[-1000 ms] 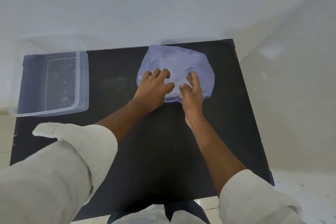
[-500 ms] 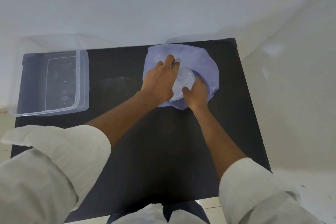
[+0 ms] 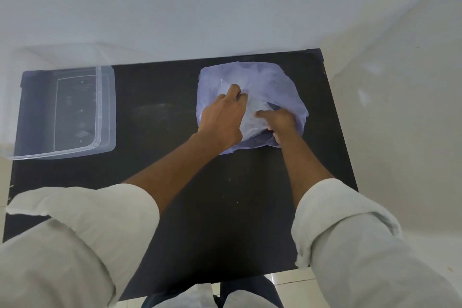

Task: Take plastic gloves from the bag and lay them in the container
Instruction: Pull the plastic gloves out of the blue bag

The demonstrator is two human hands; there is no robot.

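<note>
A pale bluish plastic bag [image 3: 270, 82] lies on the far right part of the black table [image 3: 175, 182]. My left hand [image 3: 221, 117] rests on the bag's left side, its fingertips pinching a crumpled clear plastic glove [image 3: 252, 110] at the bag's opening. My right hand [image 3: 280, 122] grips the bag's near edge, holding it down. The clear, empty plastic container [image 3: 105, 107] stands at the far left of the table, well apart from both hands.
White walls rise behind and to the right of the table. The table's right edge runs close beside the bag. My rolled white sleeves [image 3: 82, 220] fill the lower corners. Tiled floor shows below the near edge.
Both hands went from lying flat on the bag to working at its opening. My left fingers closed on clear plastic, and my right hand slid to the bag's near right edge.
</note>
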